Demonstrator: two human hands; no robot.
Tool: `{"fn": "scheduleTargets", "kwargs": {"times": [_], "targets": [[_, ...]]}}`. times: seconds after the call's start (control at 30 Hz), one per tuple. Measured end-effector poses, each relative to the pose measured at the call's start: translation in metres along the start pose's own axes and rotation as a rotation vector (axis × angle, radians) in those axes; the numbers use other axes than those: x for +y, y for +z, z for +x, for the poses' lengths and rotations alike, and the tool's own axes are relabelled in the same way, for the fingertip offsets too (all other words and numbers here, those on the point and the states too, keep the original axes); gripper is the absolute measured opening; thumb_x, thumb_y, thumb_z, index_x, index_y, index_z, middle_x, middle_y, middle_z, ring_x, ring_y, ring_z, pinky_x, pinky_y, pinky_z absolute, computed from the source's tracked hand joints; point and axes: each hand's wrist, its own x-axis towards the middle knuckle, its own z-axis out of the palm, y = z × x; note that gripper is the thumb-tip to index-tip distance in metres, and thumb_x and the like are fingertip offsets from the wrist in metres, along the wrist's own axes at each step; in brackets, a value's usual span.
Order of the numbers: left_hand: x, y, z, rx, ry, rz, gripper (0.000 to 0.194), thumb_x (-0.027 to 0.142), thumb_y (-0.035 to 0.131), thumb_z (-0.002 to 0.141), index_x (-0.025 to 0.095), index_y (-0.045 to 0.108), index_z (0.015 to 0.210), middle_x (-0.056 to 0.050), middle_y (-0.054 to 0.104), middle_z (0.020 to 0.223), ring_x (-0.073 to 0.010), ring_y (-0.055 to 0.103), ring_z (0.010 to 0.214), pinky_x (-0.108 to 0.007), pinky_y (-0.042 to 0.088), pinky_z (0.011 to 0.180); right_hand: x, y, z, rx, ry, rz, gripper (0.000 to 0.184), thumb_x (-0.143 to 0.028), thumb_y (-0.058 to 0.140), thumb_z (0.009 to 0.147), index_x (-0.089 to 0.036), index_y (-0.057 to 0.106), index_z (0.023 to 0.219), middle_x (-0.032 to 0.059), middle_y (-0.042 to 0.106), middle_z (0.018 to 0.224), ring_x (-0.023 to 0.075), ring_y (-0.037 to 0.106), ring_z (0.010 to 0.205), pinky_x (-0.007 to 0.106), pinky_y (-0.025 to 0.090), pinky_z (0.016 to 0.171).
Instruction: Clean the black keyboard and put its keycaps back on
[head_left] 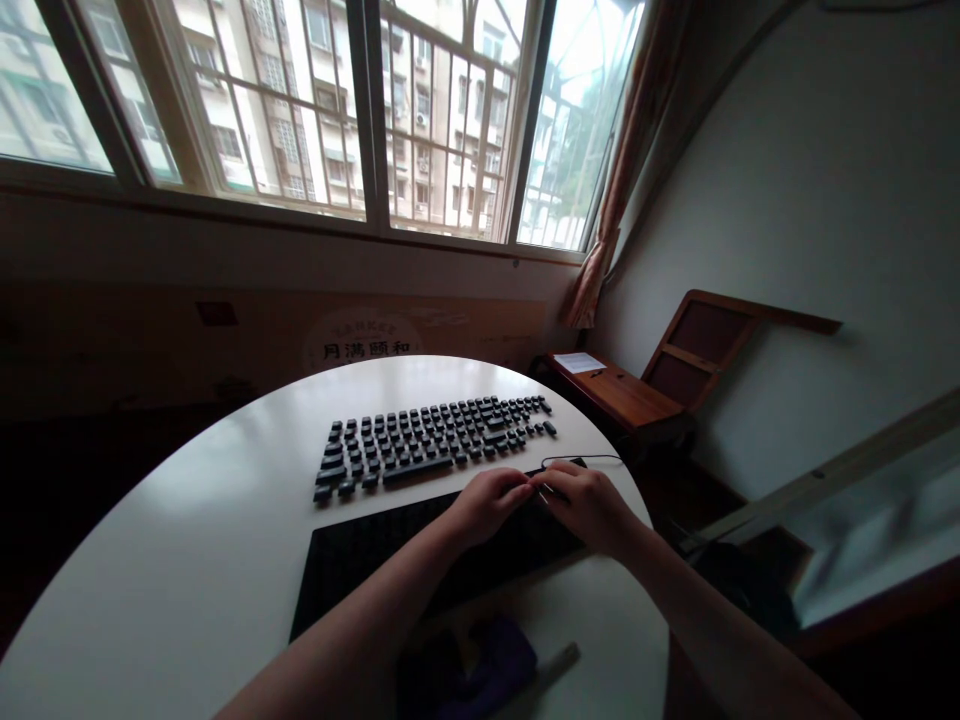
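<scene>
A black keyboard base (375, 560) lies across the round white table, partly hidden under my forearms. Over its right part my left hand (491, 502) and my right hand (589, 500) meet at the fingertips. From my right fingers a thin, shiny wire-like tool (553, 491) sticks out; its exact kind is too small to make out. My left thumb and fingers are pinched together beside it, and whatever they hold is hidden. Behind the base, loose dark keycaps (420, 440) are laid out in rows in keyboard order, with a long spacebar keycap (417, 471) at the front.
Near my side of the table (187, 540) lie a purple cloth-like item (499, 660) and a small pale stick-like object (559, 660). A thin cable (592, 457) runs off the right edge. Beyond stands a wooden chair (637, 390) with a paper sheet (579, 362) on it.
</scene>
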Motion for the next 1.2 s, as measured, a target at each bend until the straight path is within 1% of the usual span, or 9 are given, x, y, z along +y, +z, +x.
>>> {"fn": "scheduleTargets", "kwargs": {"times": [0.1,0.17,0.2,0.33,0.43,0.6,0.73,0.97,1.2], "targets": [[0.001,0.001,0.0,0.026,-0.013,-0.055,0.039,0.045,0.045,0.096,0.017,0.071,0.103,-0.006,0.074,0.1,-0.0215,0.064,0.094,-0.031,0.047,0.086,0.024,-0.007,0.017,0.04,0.02,0.051,0.018,-0.02,0.063,0.088,-0.023,0.071,0.104,0.0031,0.068,0.093,0.0165,0.064,0.082,0.027,0.047,0.076],[-0.001,0.002,-0.001,0.036,-0.041,-0.1,0.043,0.047,0.042,0.097,0.016,0.071,0.105,-0.008,0.074,0.101,-0.0223,0.065,0.095,-0.033,0.048,0.088,0.049,-0.009,0.036,0.047,0.061,0.007,0.019,-0.023,0.065,0.086,-0.021,0.071,0.104,0.0029,0.068,0.089,0.0162,0.063,0.078,0.028,0.047,0.075],[-0.002,0.003,-0.001,0.035,-0.055,-0.118,0.046,0.048,0.04,0.097,0.015,0.071,0.104,-0.008,0.074,0.1,-0.0224,0.065,0.094,-0.033,0.049,0.087,0.063,-0.008,0.046,0.015,0.082,-0.032,0.019,-0.024,0.066,0.085,-0.02,0.072,0.103,0.0029,0.069,0.087,0.0164,0.062,0.077,0.028,0.047,0.076],[-0.008,0.005,-0.001,0.018,-0.064,-0.148,0.055,0.051,0.032,0.099,0.014,0.073,0.098,-0.009,0.074,0.093,-0.0217,0.066,0.089,-0.033,0.05,0.083,0.109,0.007,0.076,-0.08,0.141,-0.124,0.017,-0.023,0.068,0.082,-0.018,0.074,0.097,0.0047,0.07,0.084,0.0181,0.063,0.078,0.029,0.046,0.078],[-0.008,0.004,-0.002,0.002,-0.051,-0.106,0.058,0.052,0.029,0.1,0.014,0.073,0.096,-0.008,0.074,0.093,-0.0213,0.066,0.088,-0.032,0.05,0.082,0.125,0.021,0.083,-0.12,0.146,-0.136,0.016,-0.024,0.069,0.08,-0.019,0.076,0.094,0.0044,0.071,0.083,0.0179,0.063,0.076,0.028,0.046,0.075],[-0.002,0.002,-0.003,-0.026,-0.016,0.04,0.058,0.052,0.029,0.1,0.017,0.074,0.091,-0.007,0.074,0.093,-0.0203,0.066,0.088,-0.03,0.047,0.082,0.13,0.031,0.084,-0.179,0.128,-0.136,0.019,-0.025,0.068,0.081,-0.019,0.076,0.097,0.0048,0.072,0.086,0.0184,0.064,0.078,0.028,0.046,0.075],[0.0,0.001,-0.004,-0.017,0.005,0.074,0.062,0.054,0.025,0.101,0.018,0.075,0.089,-0.006,0.074,0.091,-0.0204,0.065,0.088,-0.029,0.046,0.082,0.13,0.033,0.087,-0.204,0.112,-0.13,0.021,-0.024,0.068,0.082,-0.021,0.076,0.1,0.0041,0.073,0.086,0.0186,0.065,0.079,0.028,0.045,0.076],[0.005,-0.001,-0.005,-0.059,0.021,0.159,0.056,0.047,0.028,0.101,0.019,0.075,0.09,-0.005,0.072,0.087,-0.0203,0.063,0.086,-0.029,0.044,0.081,0.13,0.033,0.09,-0.193,0.103,-0.137,0.024,-0.024,0.068,0.081,-0.021,0.075,0.104,0.0042,0.073,0.086,0.0194,0.065,0.081,0.029,0.046,0.079],[0.005,-0.001,-0.005,-0.062,0.021,0.16,0.054,0.044,0.029,0.101,0.019,0.075,0.09,-0.006,0.071,0.086,-0.0203,0.063,0.085,-0.029,0.044,0.08,0.124,0.027,0.087,-0.14,0.082,-0.109,0.02,-0.022,0.068,0.081,-0.019,0.074,0.1,0.0044,0.07,0.084,0.0187,0.063,0.079,0.029,0.047,0.077]]}}
